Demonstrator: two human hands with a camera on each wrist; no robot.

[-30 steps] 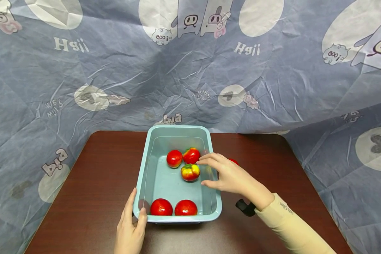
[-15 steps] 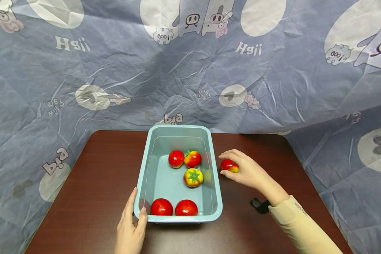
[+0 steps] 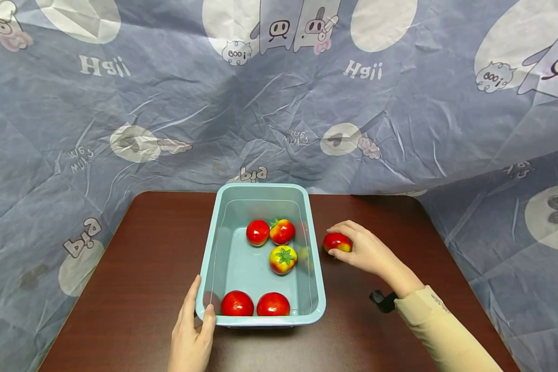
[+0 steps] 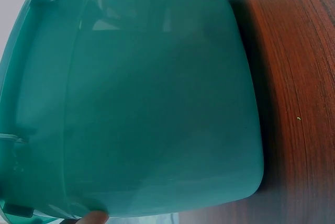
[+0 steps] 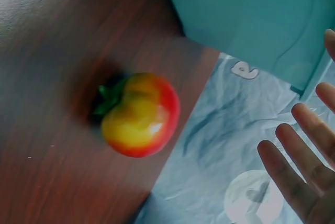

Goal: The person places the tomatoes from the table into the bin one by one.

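In the head view, a light blue-green plastic bin (image 3: 254, 281) stands on the table. My left hand (image 3: 191, 330) holds its near left corner, thumb over the front rim and fingers along the left side. The left wrist view shows the outer wall of the bin (image 4: 152, 98) and one fingertip (image 4: 95, 217) at its rim. My right hand (image 3: 367, 252) hovers around a red-and-yellow tomato (image 3: 337, 242) to the right of the bin. In the right wrist view this tomato (image 5: 140, 115) rests on the table, apart from the spread fingers (image 5: 288, 177).
Several glossy tomatoes lie inside the bin: red ones (image 3: 273, 305) at the near end, others around a yellow-red tomato (image 3: 282, 260) farther back. The dark brown table (image 3: 158, 258) ends at a hanging grey-blue printed cloth (image 3: 242, 113).
My right hand has moved right, from above the bin to the tomato beside it. The yellow-red tomato in the bin has rolled so its green top faces up. My left hand stays put.
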